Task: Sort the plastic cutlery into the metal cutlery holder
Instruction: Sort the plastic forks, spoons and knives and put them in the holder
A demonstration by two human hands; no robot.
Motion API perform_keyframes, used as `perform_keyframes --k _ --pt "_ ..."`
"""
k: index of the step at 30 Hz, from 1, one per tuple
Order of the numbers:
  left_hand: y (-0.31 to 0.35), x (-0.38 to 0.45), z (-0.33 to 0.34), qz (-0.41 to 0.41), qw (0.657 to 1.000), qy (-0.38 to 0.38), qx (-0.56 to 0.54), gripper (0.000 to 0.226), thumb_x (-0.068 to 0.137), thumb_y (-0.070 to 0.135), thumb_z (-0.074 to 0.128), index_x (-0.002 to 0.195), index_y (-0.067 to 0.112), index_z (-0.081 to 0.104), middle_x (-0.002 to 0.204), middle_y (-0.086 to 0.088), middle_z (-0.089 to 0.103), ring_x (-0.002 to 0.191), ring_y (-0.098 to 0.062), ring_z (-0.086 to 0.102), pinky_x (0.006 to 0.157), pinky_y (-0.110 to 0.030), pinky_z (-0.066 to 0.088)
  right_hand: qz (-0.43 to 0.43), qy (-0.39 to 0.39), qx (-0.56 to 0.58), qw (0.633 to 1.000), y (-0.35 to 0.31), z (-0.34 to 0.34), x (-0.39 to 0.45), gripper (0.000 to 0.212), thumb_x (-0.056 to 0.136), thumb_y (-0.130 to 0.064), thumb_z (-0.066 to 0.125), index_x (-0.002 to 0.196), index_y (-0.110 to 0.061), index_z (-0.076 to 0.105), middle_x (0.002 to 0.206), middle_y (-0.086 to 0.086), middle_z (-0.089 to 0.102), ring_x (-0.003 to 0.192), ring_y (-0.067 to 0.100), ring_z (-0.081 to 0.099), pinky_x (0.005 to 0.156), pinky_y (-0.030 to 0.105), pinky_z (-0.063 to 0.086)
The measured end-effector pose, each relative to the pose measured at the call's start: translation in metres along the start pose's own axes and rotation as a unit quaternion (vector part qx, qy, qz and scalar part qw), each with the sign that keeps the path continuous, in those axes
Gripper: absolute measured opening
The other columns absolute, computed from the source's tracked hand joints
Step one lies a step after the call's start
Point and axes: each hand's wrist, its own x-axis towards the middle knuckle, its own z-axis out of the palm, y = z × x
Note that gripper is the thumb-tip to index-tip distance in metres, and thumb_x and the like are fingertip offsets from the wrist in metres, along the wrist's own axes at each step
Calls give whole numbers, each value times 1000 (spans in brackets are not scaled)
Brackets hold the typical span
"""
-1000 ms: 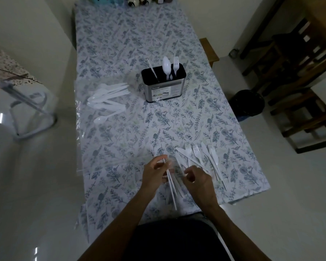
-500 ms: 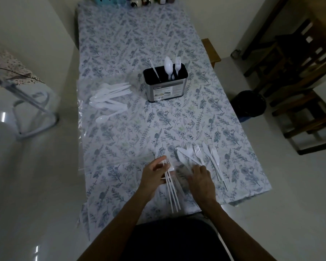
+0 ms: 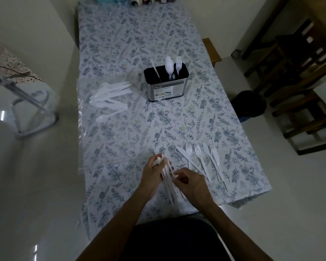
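While dim, white bundled cutlery [image 3: 169,182] looks thin, translucent.

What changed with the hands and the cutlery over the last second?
The right hand left the table and came back to pinch the bundle of white cutlery, which the left hand still holds. The metal cutlery holder and both loose piles stayed put.

Cutlery holder [image 3: 166,85] is set mid-tabletop [image 3: 120,44]; spoon pile [image 3: 109,98] is laid by the left edge; forks and knives [image 3: 201,159] near the near-right corner.
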Motion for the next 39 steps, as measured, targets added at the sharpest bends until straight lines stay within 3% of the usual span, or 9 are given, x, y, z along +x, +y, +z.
perform_keyframes --k 4,9,12,16,19,23,28,33,39 --pt "0 3 2 -30 998 9 -51 27 103 12 54 128 20 62 114 -17 72 101 -35 72 86 -50 58 -20 -43 -18 999 4 -2 9 13 88 -27 76 97 -18 74 85 -11 72 75 -3 67 71 7 50" --pt "1 4 3 -68 993 36 -90 25 104 10 44 121 16 62 83 -13 66 66 -25 61 59 -36 54 -8 65 -265 962 42 -16 38 21 99 -29 57 112 -14 62 104 5 63 83 14 63 70 22 54" --pt "3 3 0 -89 988 30 -123 16 104 15 46 110 13 61 74 -8 60 55 -19 53 49 -31 49 23 0 -371 928 59 -17 46 25 101 -21 49 120 -7 58 110 11 62 92 19 63 75 27 54" --pt "2 8 -4 -62 995 20 -69 10 95 20 70 93 13 63 73 -3 53 55 -14 49 47 -29 48 39 33 -307 950 48 -15 41 12 96 -21 61 101 -10 60 91 4 64 73 15 59 60 20 44" --pt "-1 9 -5 -41 998 -5 -44 30 82 27 82 91 6 63 72 -10 57 57 -20 53 54 -31 52 9 -4 -175 985 24 -10 27 9 91 -21 69 93 -15 63 86 -6 65 70 6 60 60 13 45" --pt "-2 7 0 -35 997 -32 -62 25 96 22 71 101 -2 67 87 -17 67 74 -26 65 68 -36 57 -22 -64 -80 995 -5 -2 9 17 87 -33 73 88 -16 68 79 -7 70 67 3 65 63 15 52" --pt "2 6 5 -64 993 -2 -99 15 103 14 57 90 9 62 58 -2 52 43 -13 49 49 -32 52 67 103 -242 963 36 -37 25 11 95 -20 66 93 -10 63 86 2 61 69 12 60 58 18 50" --pt "-1 9 -1 -63 992 -3 -107 6 103 17 58 101 13 54 63 -1 51 43 -13 47 45 -29 48 154 126 -319 927 76 -56 34 21 97 -24 59 103 -4 57 97 16 60 83 33 62 64 37 51" --pt "-3 8 -3 -53 995 -15 -88 7 101 18 61 100 14 55 68 -1 50 46 -12 47 42 -26 45 165 107 -300 933 73 -53 33 17 98 -24 55 92 -8 58 85 6 62 72 20 59 60 29 43"
